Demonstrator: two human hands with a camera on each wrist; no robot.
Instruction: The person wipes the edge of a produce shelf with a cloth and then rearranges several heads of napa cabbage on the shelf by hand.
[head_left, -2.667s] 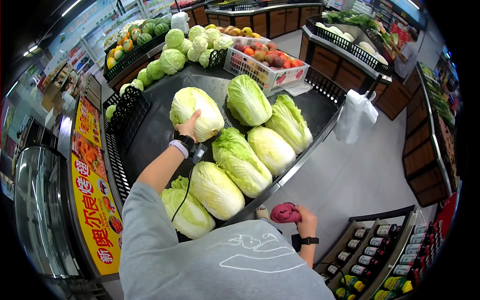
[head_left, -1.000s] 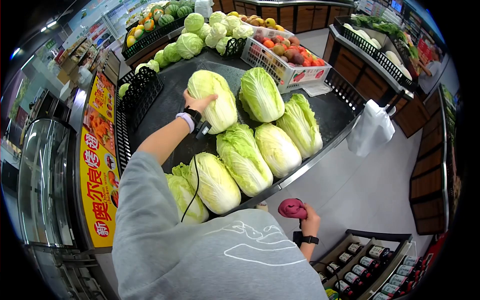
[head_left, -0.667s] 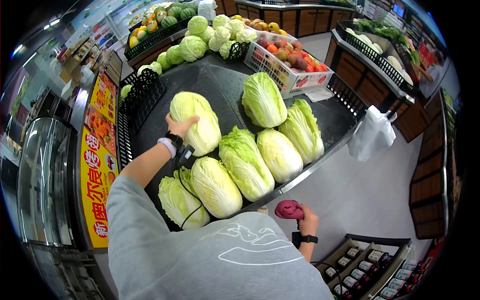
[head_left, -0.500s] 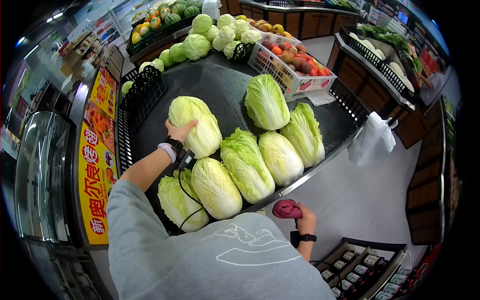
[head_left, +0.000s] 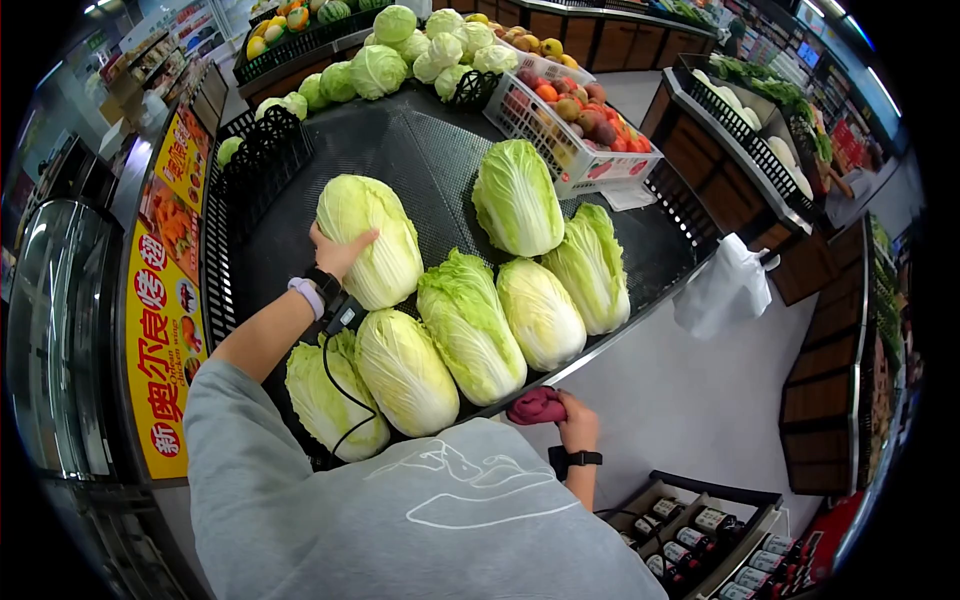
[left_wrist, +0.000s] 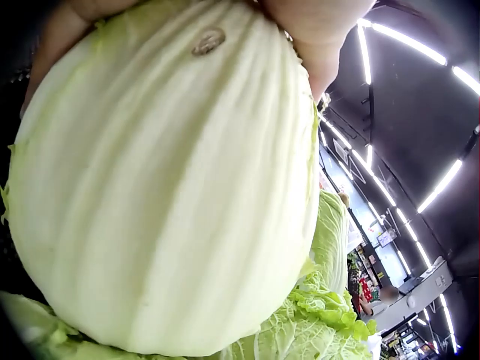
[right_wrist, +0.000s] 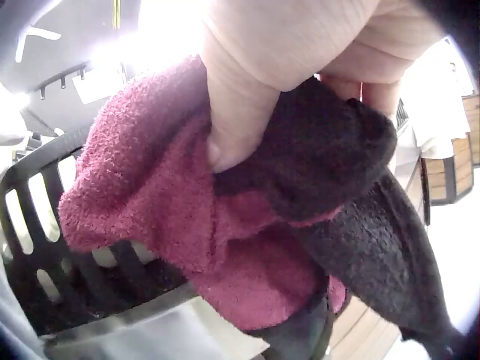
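My left hand (head_left: 338, 253) grips a pale green napa cabbage (head_left: 378, 240), thumb across its top and fingers around its far side. In the left wrist view the white ribbed base of this napa cabbage (left_wrist: 165, 187) fills most of the frame. It lies behind a front row of napa cabbages (head_left: 470, 325) on the black display stand (head_left: 290, 225). Low beside the stand's front edge, my right hand (head_left: 580, 425) holds a bunched dark red cloth (head_left: 535, 405). The right wrist view shows the thumb pressing into the fuzzy cloth (right_wrist: 150, 172), part of which looks nearly black.
Round cabbages (head_left: 380, 70) are heaped at the back, beside a white crate (head_left: 590, 165) of red and brown produce. White plastic bags (head_left: 725, 290) hang at the stand's right corner. A bottle rack (head_left: 690, 540) stands at lower right, a yellow sign (head_left: 165, 350) at left.
Since one second ago, my left hand has brought the napa cabbage leftward and nearer to me, away from the back cabbage. My right hand keeps the cloth, now closer to the stand's front edge.
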